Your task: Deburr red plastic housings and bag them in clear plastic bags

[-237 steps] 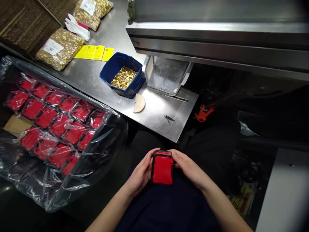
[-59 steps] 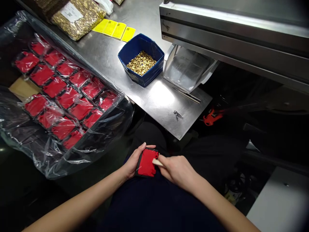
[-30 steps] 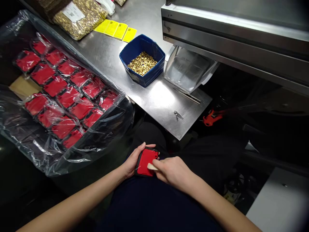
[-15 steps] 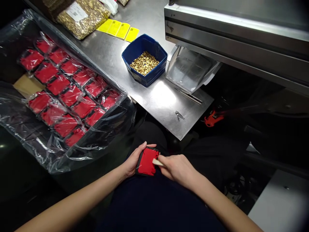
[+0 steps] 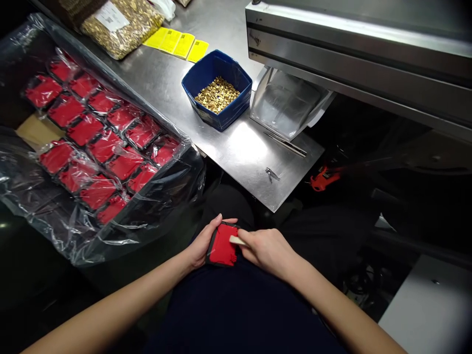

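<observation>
My left hand (image 5: 203,245) grips a flat red part with a black rim (image 5: 222,244) by its left edge, low over my lap. My right hand (image 5: 268,250) is closed around a pale, flat-ended stick (image 5: 238,240), whose tip lies over the right side of the red face. Fingers of the right hand hide that edge of the part and most of the stick. To the left, a bin lined with clear plastic (image 5: 162,206) holds several similar red and black parts (image 5: 106,146) in clear bags.
On the metal table (image 5: 236,162) stand a blue bin (image 5: 228,120) of small brass pieces and a clear tray (image 5: 283,105). Tweezers (image 5: 285,144) and small clippers (image 5: 272,173) lie near its corner. Yellow labels (image 5: 183,45) and a bag of brass pieces (image 5: 121,29) sit farther back. A metal beam (image 5: 350,54) overhangs the right.
My right hand has shifted slightly up and left, and the stick tip has moved up along the red face. The view has shifted a little. Both hands keep their hold.
</observation>
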`<control>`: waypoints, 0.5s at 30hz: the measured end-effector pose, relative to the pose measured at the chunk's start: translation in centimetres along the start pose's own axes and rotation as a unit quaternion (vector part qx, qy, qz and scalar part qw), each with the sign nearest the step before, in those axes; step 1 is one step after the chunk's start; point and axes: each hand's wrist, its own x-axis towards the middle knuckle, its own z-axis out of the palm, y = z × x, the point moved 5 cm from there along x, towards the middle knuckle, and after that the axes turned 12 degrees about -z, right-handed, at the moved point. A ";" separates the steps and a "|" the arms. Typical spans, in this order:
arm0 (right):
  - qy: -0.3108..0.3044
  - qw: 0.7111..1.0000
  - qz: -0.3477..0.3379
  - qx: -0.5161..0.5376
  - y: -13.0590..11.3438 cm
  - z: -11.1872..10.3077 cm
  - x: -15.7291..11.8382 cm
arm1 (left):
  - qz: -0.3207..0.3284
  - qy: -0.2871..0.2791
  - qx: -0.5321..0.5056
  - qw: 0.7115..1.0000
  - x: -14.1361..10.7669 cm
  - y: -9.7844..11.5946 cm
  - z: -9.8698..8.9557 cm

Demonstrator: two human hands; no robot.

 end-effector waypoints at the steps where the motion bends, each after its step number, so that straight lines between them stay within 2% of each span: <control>1: 0.000 1.000 0.003 -0.001 0.0 0.0 0.0 | 0.001 0.000 0.002 1.000 0.0 0.0 0.0; 5: -0.006 1.000 -0.018 -0.008 -0.3 0.0 -0.1 | 0.006 -0.004 0.000 1.000 0.0 0.1 0.1; 9: -0.014 1.000 0.000 -0.009 -0.3 0.0 -0.1 | 0.009 0.007 0.009 1.000 0.0 0.0 0.0; 15: -0.018 1.000 -0.012 -0.017 -0.3 -0.1 0.2 | 0.008 0.003 -0.003 1.000 0.0 0.0 0.2</control>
